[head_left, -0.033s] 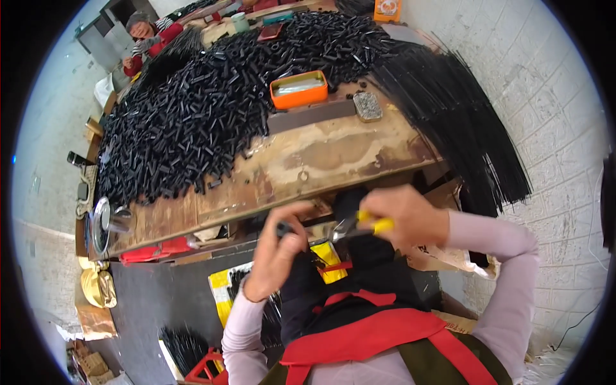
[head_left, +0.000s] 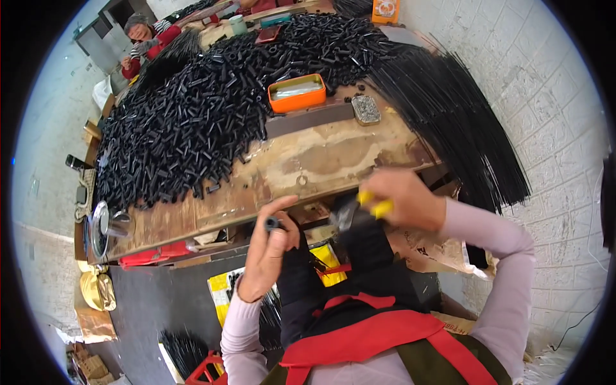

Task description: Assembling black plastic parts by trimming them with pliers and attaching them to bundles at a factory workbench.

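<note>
My left hand [head_left: 262,260] pinches a short black tube [head_left: 272,223] between thumb and fingers, its round hollow end facing up, just in front of the bench edge. To its right, my right hand [head_left: 414,202] is closed around yellow-handled pliers [head_left: 382,208]. Their metal jaws are smeared by motion and point left toward my left hand, apart from the tube. Both hands are above my lap. On the bench [head_left: 308,160] lies a large heap of similar black tubes [head_left: 186,122].
An orange tin [head_left: 298,101] and a small box of metal bits [head_left: 366,110] stand mid-bench. Long black rods [head_left: 455,122] overhang its right end. A white wall [head_left: 545,96] bounds the right side. Another person [head_left: 146,38] is at the far left. A yellow bag [head_left: 330,260] lies below.
My left hand has shifted slightly left and up with the tube, its fingers a little more extended. My right hand has risen slightly with the pliers, away from the left.
</note>
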Motion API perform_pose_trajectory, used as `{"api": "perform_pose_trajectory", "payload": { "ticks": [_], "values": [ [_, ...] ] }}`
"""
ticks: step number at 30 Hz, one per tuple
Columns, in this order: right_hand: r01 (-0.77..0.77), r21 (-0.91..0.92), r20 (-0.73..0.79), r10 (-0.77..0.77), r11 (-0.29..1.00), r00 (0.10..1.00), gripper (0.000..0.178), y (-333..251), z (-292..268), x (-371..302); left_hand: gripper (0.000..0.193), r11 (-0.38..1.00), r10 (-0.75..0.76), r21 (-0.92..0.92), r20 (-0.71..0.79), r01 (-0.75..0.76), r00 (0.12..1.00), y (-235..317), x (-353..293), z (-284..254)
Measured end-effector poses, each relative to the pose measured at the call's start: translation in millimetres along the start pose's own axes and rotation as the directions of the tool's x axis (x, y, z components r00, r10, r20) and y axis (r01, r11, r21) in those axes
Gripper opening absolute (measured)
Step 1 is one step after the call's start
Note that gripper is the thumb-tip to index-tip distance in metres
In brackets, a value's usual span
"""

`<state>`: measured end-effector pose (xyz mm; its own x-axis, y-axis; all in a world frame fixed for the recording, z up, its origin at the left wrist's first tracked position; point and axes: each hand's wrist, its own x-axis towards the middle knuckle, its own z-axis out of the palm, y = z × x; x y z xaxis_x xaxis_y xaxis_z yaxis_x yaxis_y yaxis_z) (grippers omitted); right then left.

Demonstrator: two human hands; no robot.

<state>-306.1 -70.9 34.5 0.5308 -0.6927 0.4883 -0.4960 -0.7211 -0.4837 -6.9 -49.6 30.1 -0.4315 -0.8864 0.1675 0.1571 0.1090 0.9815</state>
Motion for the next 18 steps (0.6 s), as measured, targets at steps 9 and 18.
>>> {"api": "perform_pose_trajectory", "payload": {
  "ticks": [9, 18],
  "values": [
    [-0.315, -0.521, -0.068, 0.329, 0.794, 0.942, 0.021, 170, -15, 48, 0.053, 0.997, -0.036, -0.077, -0.104, 0.028, 0.994, -32, 35, 8],
    [-0.523, -0.336, -0.1, 0.523, 0.783, 0.847, 0.022, 180, -24, 65, 0.04, 0.993, -0.044, -0.11, -0.089, 0.034, 0.995, -42, 43, 19]
  ]
}}
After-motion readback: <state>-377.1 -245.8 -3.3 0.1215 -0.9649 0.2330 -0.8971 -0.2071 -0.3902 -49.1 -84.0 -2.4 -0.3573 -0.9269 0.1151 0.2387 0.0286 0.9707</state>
